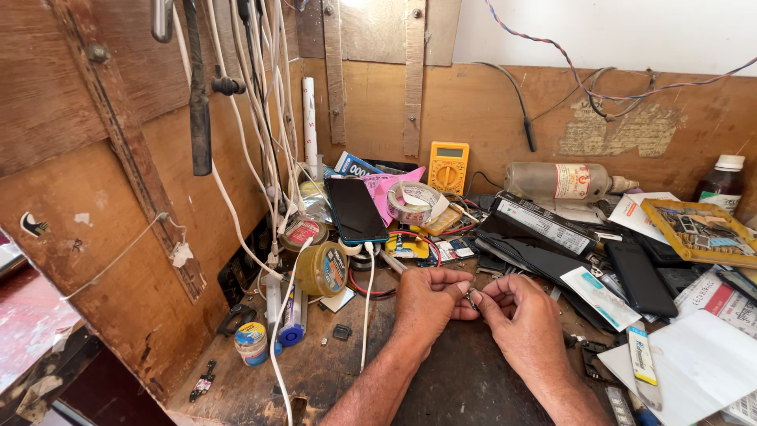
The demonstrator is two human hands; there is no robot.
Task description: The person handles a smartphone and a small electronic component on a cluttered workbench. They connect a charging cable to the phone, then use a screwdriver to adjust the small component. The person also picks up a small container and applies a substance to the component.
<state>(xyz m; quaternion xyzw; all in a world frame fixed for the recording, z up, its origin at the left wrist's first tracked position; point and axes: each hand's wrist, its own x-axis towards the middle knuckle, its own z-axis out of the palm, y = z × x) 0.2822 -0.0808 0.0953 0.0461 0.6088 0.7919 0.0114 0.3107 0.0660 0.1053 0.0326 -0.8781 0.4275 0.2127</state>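
Observation:
My left hand (426,304) and my right hand (520,315) meet over the dark worktop (441,379) at the centre. Between the fingertips of both hands sits a tiny dark metal part (471,298); its exact shape is too small to tell. A black smartphone (356,209) leans upright behind my left hand, with a white cable (367,308) hanging down from it. A small black square piece (341,332) lies on the bench left of my left wrist.
A yellow multimeter (448,167), a tape roll (412,203), a clear bottle lying on its side (556,181), a round yellow tin (322,269), dark phones (639,278) and papers crowd the back and right. White cables (260,118) hang down the wooden wall at left.

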